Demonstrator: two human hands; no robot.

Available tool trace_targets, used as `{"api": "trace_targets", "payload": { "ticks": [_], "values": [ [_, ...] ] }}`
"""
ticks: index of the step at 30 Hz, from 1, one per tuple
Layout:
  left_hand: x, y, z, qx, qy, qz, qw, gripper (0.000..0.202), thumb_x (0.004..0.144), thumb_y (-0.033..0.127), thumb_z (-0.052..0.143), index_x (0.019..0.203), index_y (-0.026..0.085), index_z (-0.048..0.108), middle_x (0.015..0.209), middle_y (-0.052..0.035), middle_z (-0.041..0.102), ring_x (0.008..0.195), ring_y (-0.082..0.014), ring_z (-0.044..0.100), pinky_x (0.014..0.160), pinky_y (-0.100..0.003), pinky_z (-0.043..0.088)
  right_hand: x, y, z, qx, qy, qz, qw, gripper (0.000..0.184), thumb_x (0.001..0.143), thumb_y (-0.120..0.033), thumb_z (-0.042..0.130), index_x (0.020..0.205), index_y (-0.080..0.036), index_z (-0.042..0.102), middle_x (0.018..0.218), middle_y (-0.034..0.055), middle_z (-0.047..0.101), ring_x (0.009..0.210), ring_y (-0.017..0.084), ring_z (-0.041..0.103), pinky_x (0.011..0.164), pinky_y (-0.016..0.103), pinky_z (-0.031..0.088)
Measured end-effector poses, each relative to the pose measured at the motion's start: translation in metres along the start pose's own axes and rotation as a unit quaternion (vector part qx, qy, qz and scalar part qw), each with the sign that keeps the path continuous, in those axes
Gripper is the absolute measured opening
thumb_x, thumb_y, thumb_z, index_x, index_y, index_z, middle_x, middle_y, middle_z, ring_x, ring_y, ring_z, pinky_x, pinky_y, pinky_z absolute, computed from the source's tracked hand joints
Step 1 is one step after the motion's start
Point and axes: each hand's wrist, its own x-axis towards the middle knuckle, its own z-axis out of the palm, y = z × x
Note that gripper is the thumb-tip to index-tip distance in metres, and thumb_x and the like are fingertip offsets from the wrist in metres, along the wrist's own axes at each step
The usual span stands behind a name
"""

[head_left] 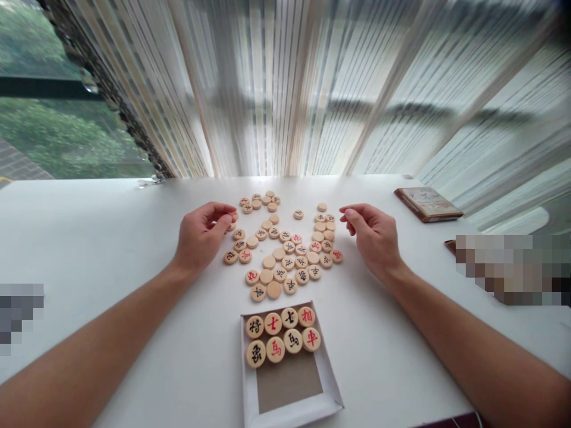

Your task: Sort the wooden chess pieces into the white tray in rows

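Note:
Many round wooden Chinese chess pieces (288,262) lie loose on the white table, some with black or red characters up and some blank side up. My left hand (201,233) is at the left edge of this spread, thumb and forefinger pinched on a Chinese chess piece (234,217) that the fingers partly cover. On the right side, my right hand (373,235) hovers beside the pieces with fingers curled together and nothing visible in them. Nearest me stands an open shallow box (328,380), with two rows of upturned pieces (275,349) filling its far part.
The white table (111,238) reaches back to a striped curtain (285,89). A flat box-like object (428,204) lies at the right rear. Blurred-out items sit at the right and left edges, and a dark edge (450,421) shows at bottom right.

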Motion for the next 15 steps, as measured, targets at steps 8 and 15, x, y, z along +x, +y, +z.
{"api": "trace_targets", "payload": {
  "ticks": [8,15],
  "values": [
    [0.001,-0.001,0.0,0.006,-0.002,-0.009,1.0,0.024,0.086,0.032,0.071,0.103,0.017,0.08,0.092,-0.0063,0.081,0.072,-0.0158,0.07,0.063,-0.025,0.054,0.008,0.013,0.0,-0.089,-0.04,-0.014,0.995,0.033,0.092,-0.041,0.066,0.106,-0.017,0.083,0.101,0.0107,0.08,0.082,0.023,0.071,0.072,0.037,0.056],
    [0.003,-0.002,0.003,0.016,0.003,0.004,1.0,0.025,0.086,0.032,0.071,0.102,0.016,0.081,0.092,-0.0073,0.082,0.072,-0.0164,0.07,0.064,-0.025,0.054,0.021,0.025,0.012,-0.182,-0.082,-0.038,0.979,0.037,0.091,-0.047,0.072,0.111,-0.019,0.085,0.115,0.014,0.075,0.083,0.024,0.07,0.083,0.042,0.058]
  ]
}}
